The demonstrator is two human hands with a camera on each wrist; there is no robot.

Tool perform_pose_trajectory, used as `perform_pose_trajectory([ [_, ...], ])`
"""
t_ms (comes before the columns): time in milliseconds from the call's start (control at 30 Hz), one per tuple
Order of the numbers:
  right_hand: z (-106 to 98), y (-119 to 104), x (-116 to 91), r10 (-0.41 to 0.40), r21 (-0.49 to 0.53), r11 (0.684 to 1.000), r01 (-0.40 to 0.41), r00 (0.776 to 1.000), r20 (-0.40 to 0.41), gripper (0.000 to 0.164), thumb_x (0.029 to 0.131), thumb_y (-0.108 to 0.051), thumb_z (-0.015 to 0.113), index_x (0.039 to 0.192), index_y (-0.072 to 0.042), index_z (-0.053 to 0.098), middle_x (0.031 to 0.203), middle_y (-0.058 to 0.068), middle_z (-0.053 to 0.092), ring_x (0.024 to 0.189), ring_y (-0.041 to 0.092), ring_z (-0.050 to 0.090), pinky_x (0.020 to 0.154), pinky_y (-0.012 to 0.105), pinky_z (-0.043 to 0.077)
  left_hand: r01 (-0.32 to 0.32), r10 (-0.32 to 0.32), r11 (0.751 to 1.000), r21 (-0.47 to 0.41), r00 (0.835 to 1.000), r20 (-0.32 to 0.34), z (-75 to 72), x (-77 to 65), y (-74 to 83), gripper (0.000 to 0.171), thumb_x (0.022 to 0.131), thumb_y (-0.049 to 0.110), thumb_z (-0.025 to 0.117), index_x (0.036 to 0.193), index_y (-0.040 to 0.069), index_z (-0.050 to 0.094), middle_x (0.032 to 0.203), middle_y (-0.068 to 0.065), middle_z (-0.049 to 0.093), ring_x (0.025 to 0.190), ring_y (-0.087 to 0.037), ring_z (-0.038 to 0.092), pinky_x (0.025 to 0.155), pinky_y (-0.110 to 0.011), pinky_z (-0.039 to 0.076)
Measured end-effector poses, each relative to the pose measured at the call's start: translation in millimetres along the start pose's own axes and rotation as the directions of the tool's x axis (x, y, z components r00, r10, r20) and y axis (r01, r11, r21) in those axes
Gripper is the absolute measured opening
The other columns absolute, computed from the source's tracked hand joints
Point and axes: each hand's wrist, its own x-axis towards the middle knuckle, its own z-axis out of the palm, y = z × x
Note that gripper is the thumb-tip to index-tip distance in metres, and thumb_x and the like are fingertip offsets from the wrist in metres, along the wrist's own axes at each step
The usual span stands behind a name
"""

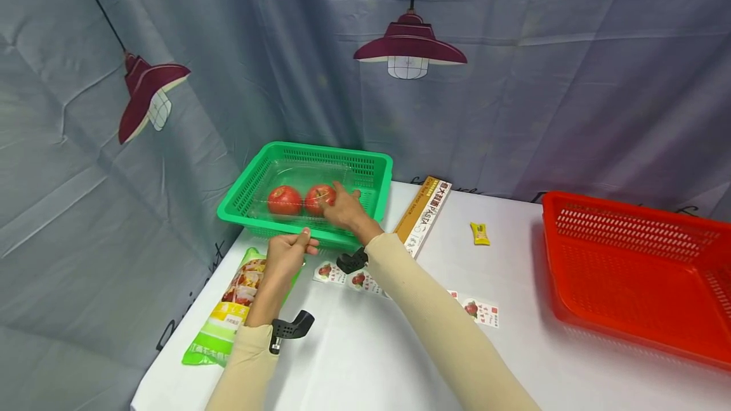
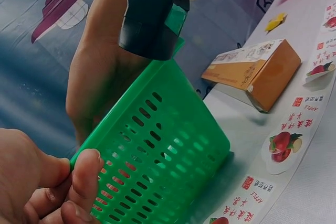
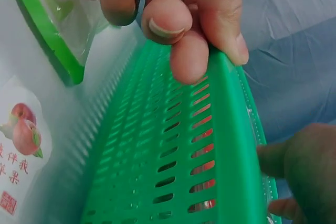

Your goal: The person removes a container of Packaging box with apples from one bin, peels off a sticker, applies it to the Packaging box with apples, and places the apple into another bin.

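A green plastic basket [image 1: 374,157] stands at the far left of the table. Inside it lies a clear plastic container [image 1: 311,170] with two red apples, the left apple [image 1: 284,200] and the right apple [image 1: 320,198]. My left hand [image 1: 287,254] pinches the basket's front rim between thumb and fingers, as the left wrist view also shows. Over the basket's right side reaches my right hand [image 1: 346,209], its extended fingers at the right apple. Whether those fingers touch the apple or the container is unclear. The basket wall hides most of the apples in both wrist views.
A green-and-yellow food bag [image 1: 219,328] lies in front of the basket at left. Strips of apple stickers [image 1: 364,281] lie in front, partly under my right arm. A pasta box [image 1: 425,211] and a small yellow packet [image 1: 480,234] lie rightward. A red basket [image 1: 622,214] stands far right.
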Motion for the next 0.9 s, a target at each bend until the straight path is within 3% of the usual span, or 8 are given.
perform_pose_trajectory([
  [133,-1.9,-0.5,0.1,0.0,0.054,0.999,0.0,1.0,0.0,0.072,0.097,-0.019,0.058,0.157,-0.011,0.019,0.141,0.024,0.047,0.138,0.042,0.032,0.105,0.05,0.036,0.0,0.0,1.0,0.001,1.0,-0.002,-0.4,0.0,-0.4,0.041,0.102,0.029,0.055,0.095,-0.007,0.073,0.067,-0.002,0.067,0.087,-0.032,0.055,0.066,-0.031,0.037],
  [267,-1.5,0.3,1.3,0.047,0.188,0.981,-0.045,0.999,-0.009,0.071,0.094,-0.01,0.059,0.157,-0.016,0.025,0.144,0.028,0.04,0.137,0.042,0.031,0.094,0.046,0.045,0.004,-0.004,1.0,0.003,1.0,0.0,-0.6,-0.7,-0.2,0.042,0.102,0.03,0.055,0.095,-0.007,0.073,0.068,-0.004,0.068,0.09,-0.03,0.056,0.069,-0.032,0.037],
  [400,-0.8,-1.0,1.4,0.12,0.318,0.941,-0.115,0.993,0.002,0.068,0.094,-0.008,0.057,0.155,-0.023,0.031,0.144,0.031,0.029,0.103,0.035,0.056,0.073,0.043,0.054,0.005,-0.005,1.0,0.007,1.0,0.001,-0.4,-1.6,0.4,0.043,0.102,0.031,0.055,0.095,-0.007,0.073,0.07,-0.007,0.069,0.091,-0.03,0.056,0.069,-0.032,0.037],
  [500,-0.5,-3.7,0.1,0.144,0.373,0.919,-0.132,0.99,-0.004,0.063,0.095,-0.009,0.055,0.153,-0.024,0.036,0.142,0.031,0.028,0.074,0.026,0.055,0.068,0.045,0.056,0.006,-0.006,1.0,0.003,1.0,0.002,-0.3,-1.9,0.5,0.042,0.102,0.03,0.055,0.095,-0.006,0.074,0.07,-0.007,0.069,0.091,-0.034,0.055,0.066,-0.03,0.037],
  [600,-0.7,-5.7,-1.7,0.148,0.409,0.905,-0.119,0.988,-0.038,0.058,0.095,-0.008,0.053,0.15,-0.023,0.042,0.139,0.031,0.029,0.075,0.025,0.053,0.065,0.041,0.055,0.012,-0.012,1.0,-0.002,1.0,0.009,-0.1,-1.5,0.3,0.041,0.102,0.031,0.055,0.095,-0.005,0.074,0.069,-0.004,0.068,0.089,-0.036,0.055,0.062,-0.028,0.038],
  [733,-1.0,-6.1,-3.1,0.136,0.486,0.87,-0.087,0.988,-0.066,0.058,0.093,-0.002,0.05,0.148,-0.021,0.046,0.14,0.031,0.032,0.09,0.029,0.057,0.067,0.041,0.057,0.02,-0.02,1.0,-0.002,1.0,0.015,-0.3,-1.1,-0.1,0.041,0.102,0.031,0.055,0.095,-0.005,0.075,0.069,-0.002,0.068,0.087,-0.035,0.056,0.059,-0.026,0.038],
  [900,-1.3,-3.3,-1.9,0.097,0.564,0.825,-0.042,0.993,-0.068,0.064,0.087,0.005,0.045,0.146,-0.019,0.048,0.141,0.027,0.043,0.068,0.021,0.06,0.066,0.043,0.057,0.018,-0.018,1.0,0.003,1.0,0.009,-1.1,-1.0,-0.5,0.042,0.102,0.031,0.055,0.095,-0.005,0.074,0.069,-0.002,0.068,0.085,-0.034,0.056,0.058,-0.025,0.038],
])
